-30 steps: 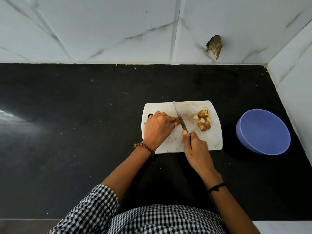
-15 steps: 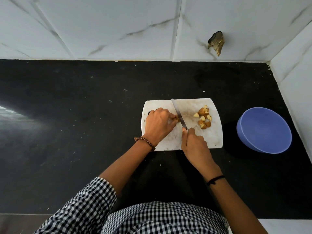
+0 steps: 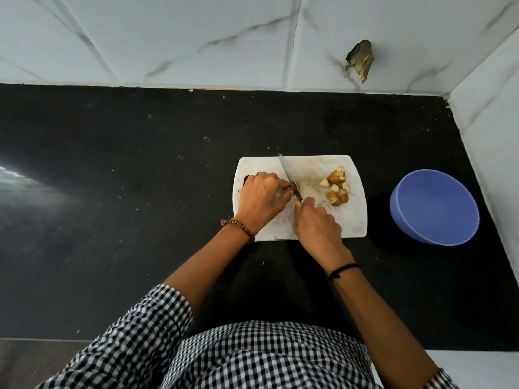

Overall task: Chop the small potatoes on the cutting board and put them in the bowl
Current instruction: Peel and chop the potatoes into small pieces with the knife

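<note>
Change: right hand [image 3: 317,228] crept slightly further onto cutting board [image 3: 309,164] since a second ago; knife [image 3: 289,176] drawn in closer to left fingertips; chopped pieces [image 3: 337,189] and bowl [image 3: 394,197] unmoved
Left hand [image 3: 262,199]: fingers curled, pinching potato [image 3: 293,187] against board at mid-left; potato mostly hidden, probably a half
Right hand: wrapped round knife handle, index finger along the spine; handle itself covered
Knife: blade angled from the board's far edge down to the potato, touching or just beside left fingertips
Chopped pieces: small pile on right part of board, apart from blade
Bowl: blue, on black counter [image 3: 140,192] right of board, near but not touching; no pieces seen inside
Wrists: beaded bracelet [image 3: 241,224] left; black band [image 3: 342,269] right
Clothing: checked shirt [image 3: 252,355]
</note>
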Demonstrator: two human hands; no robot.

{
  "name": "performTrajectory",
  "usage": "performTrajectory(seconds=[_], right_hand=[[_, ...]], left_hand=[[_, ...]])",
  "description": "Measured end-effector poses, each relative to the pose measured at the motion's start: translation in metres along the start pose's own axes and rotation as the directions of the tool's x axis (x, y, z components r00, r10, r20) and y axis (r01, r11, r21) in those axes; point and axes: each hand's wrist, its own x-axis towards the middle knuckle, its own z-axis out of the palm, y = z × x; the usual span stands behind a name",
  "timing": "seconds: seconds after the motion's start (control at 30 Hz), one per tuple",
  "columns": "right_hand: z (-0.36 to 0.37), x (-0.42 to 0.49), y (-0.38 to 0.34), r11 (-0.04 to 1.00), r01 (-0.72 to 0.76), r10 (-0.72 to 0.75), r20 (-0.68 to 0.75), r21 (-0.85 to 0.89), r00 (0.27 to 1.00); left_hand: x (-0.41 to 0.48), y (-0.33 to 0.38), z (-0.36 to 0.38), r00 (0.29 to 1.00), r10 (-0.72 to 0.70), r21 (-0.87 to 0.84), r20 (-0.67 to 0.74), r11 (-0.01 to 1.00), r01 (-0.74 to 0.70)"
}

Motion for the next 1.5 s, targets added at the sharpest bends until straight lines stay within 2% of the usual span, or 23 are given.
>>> performTrajectory(seconds=[0.13,0.5,0.93,1.03,1.27,1.5], right_hand=[[0.0,-0.017,0.008,1.0,0.0,0.0,0.022,-0.004,1.0],[-0.008,-0.055,0.024,0.998,-0.029,0.031,0.057,-0.048,0.998],[-0.044,-0.065,0.046,0.994,-0.059,0.077,0.205,-0.088,0.976],[-0.047,-0.067,0.05,0.999,-0.044,0.047,0.163,-0.022,0.986],[-0.046,-0.058,0.049,0.98,-0.126,0.103,0.147,0.155,0.984],[-0.044,-0.037,0.052,0.975,-0.126,0.107,0.116,0.181,0.988]], left_hand=[[-0.003,0.003,0.0,0.999,0.033,0.031,-0.028,0.999,-0.032],[-0.003,0.006,-0.002,1.0,-0.02,0.023,-0.006,1.0,0.021],[-0.004,0.012,-0.009,0.999,0.036,0.03,-0.005,0.999,-0.035],[-0.002,0.012,-0.01,0.999,0.05,0.032,0.012,0.998,-0.05],[0.004,0.008,-0.01,0.997,0.014,0.011,0.074,1.0,-0.015],[0.006,0.007,-0.006,0.997,-0.001,0.007,0.084,1.0,0.0]])
